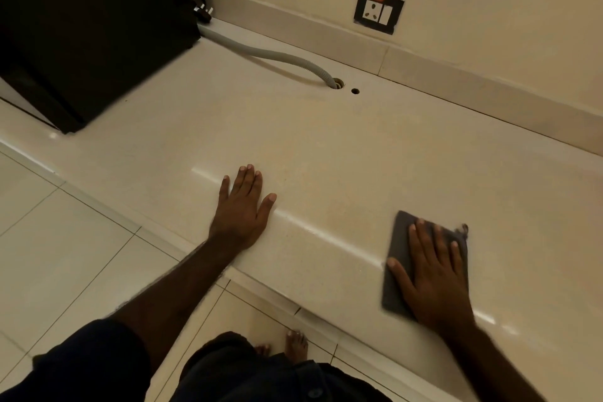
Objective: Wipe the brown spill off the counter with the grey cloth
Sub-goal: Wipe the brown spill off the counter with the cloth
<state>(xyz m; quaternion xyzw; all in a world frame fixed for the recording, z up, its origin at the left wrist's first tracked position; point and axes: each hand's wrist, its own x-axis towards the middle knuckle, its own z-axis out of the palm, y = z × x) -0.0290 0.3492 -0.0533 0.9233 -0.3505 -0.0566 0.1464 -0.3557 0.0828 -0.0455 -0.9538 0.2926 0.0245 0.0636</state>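
The grey cloth lies folded flat near the front edge of the cream counter, at the right. My right hand presses down on it with fingers spread, covering most of it. A faint brownish smear shows on the counter between my two hands, left of the cloth. My left hand rests palm down on the counter's front edge, fingers apart, holding nothing.
A black appliance stands at the back left. A grey corrugated hose runs from behind it into a hole in the counter, beside a smaller hole. Two wall sockets sit above. Tiled floor lies below.
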